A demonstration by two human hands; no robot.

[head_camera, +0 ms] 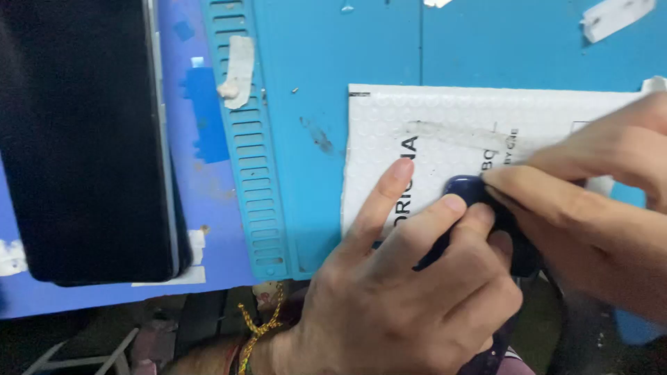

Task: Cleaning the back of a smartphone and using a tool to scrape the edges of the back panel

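Note:
My left hand (410, 292) and my right hand (597, 194) both grip a small dark blue rounded object (467, 189), held just above a white bubble-padded envelope (445, 128). My left index finger is stretched out and rests on the envelope. A braided yellow thread is tied around my left wrist. The envelope lies flat on a blue work mat (333, 83). Most of the dark object is hidden by my fingers.
A large black flat device (83, 139) lies at the left on the blue surface. A ribbed teal strip (243, 139) runs along the mat's left edge. Bits of white tape (615, 17) stick to the mat. The table's front edge is just below my hands.

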